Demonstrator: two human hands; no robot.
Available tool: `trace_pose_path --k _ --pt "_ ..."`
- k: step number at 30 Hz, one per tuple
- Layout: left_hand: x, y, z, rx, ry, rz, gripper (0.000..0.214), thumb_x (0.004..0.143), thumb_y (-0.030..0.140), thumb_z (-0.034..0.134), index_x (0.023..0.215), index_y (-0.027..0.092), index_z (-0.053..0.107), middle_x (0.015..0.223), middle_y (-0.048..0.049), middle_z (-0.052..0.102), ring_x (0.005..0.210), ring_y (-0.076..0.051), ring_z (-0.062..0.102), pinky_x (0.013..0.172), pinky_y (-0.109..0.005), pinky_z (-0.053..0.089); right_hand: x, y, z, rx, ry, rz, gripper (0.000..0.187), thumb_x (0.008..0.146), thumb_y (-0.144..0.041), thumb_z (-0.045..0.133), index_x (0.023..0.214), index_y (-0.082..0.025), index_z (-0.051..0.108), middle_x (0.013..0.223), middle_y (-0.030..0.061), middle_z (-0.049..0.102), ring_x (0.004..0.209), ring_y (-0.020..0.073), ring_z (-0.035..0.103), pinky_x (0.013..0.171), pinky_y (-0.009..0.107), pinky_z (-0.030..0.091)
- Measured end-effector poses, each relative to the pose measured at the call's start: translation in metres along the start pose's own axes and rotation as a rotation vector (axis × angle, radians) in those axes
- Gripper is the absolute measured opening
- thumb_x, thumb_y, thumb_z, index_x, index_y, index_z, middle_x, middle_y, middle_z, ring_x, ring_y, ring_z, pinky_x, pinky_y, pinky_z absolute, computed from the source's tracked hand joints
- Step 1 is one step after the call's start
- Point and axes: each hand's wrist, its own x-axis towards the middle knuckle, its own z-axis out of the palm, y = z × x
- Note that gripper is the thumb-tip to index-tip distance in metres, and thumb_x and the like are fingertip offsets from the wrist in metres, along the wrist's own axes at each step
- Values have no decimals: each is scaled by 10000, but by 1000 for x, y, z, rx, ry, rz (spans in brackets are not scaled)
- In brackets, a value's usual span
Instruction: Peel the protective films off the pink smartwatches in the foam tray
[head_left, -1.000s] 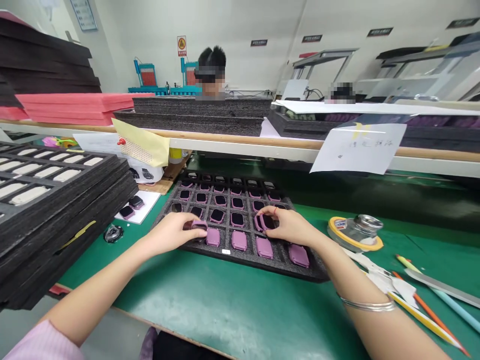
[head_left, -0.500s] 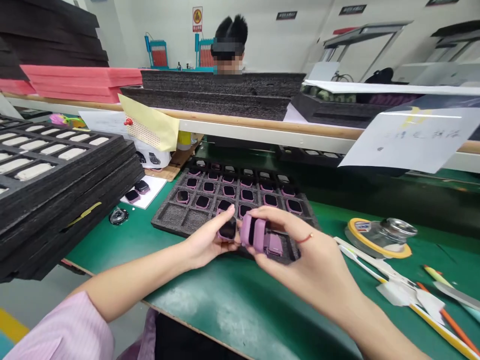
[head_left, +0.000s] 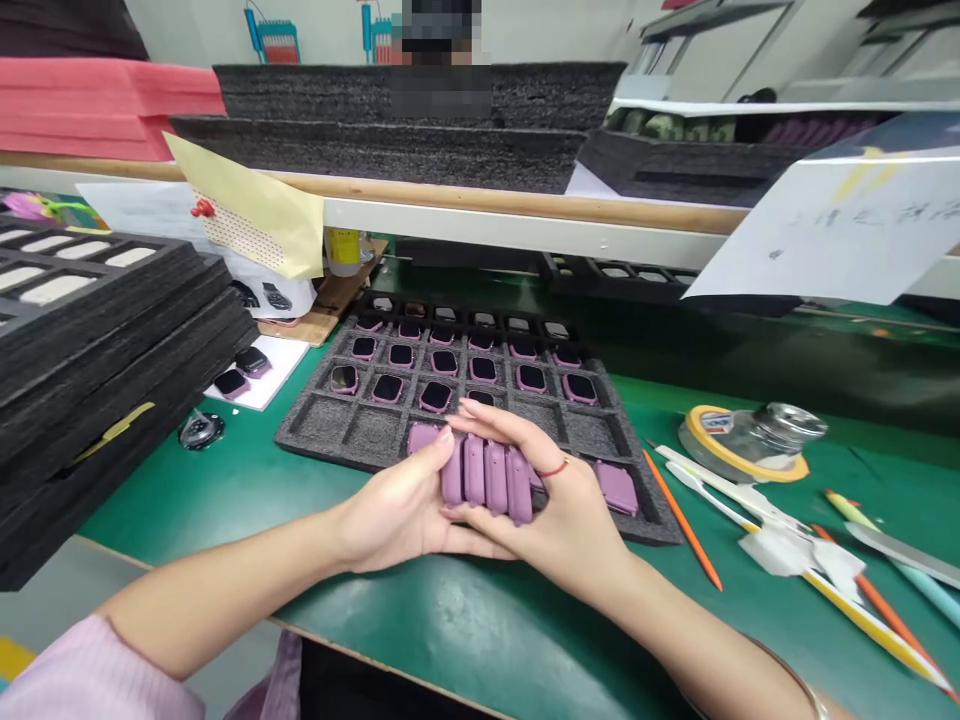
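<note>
Several purple smartwatch cases (head_left: 495, 475) stand on edge side by side in a row, held between my two hands above the front of a black foam tray (head_left: 315, 425). At the row's left end, my left hand (head_left: 397, 515) presses with its thumb, its fingers running underneath. My right hand (head_left: 574, 510) is wrapped round the right end, fingers over the top and thumb below. Purple-framed watches with dark screens (head_left: 484, 370) fill much of the tray behind. One purple case (head_left: 616, 488) lies in the front right compartment. My hands hide some front compartments.
Stacked foam trays (head_left: 187, 330) rise at left, near a white sheet (head_left: 281, 365) bearing two watches. At right lie an orange stick (head_left: 682, 520), a toothbrush (head_left: 709, 495), a tape roll (head_left: 694, 445) and a glass bottle (head_left: 787, 425). A shelf edge (head_left: 525, 240) crosses behind; a person is beyond.
The dark-screened watch in my left hand and the purple cases in my right were apart; my hands now meet round one row. The view has tilted down.
</note>
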Motion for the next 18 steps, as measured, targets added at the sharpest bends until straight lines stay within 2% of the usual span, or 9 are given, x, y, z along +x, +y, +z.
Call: trace_pose_path --k 4,6,9,12,15,18 --pt "1 -3 -2 59 131 69 566 834 635 687 1138 157 679 1054 -117 732 948 -223 693 944 -427 517 0 1 2 135 27 26 838 743 -160 826 1467 -300 428 1293 28 691 1192 186 671 1083 324 521" --pt "2 -4 -3 81 148 81 582 800 654 710 1085 146 699 955 -95 728 864 -192 682 874 -371 533 -1 2 3 169 38 27 844 750 -162 825 1476 -306 420 1267 21 700 1161 177 684 1066 315 533" --pt "4 -5 -4 84 150 83 645 764 717 695 1061 145 706 893 -78 711 799 -168 656 824 -336 532 -3 3 4 182 65 3 853 749 -175 837 1481 -309 422 1230 16 710 1137 180 693 1065 324 537" --pt "6 -5 -5 101 208 82 666 735 740 704 1032 144 707 844 -65 686 760 -157 630 764 -311 530 -3 3 4 178 86 -20 891 728 -171 857 1490 -310 417 1221 17 712 1137 191 693 1078 336 531" --pt "7 -6 -6 142 274 99 650 699 720 752 968 130 707 783 -36 635 698 -129 587 655 -252 498 -4 4 4 186 78 -37 923 724 -149 853 1508 -320 396 1305 39 678 1144 207 692 1082 360 532" --pt "6 -8 -7 180 292 118 669 682 747 742 910 119 697 752 -23 601 675 -123 573 599 -227 467 -5 5 3 165 72 -64 917 739 -156 838 1517 -338 387 1377 65 637 1142 231 697 1068 404 546"
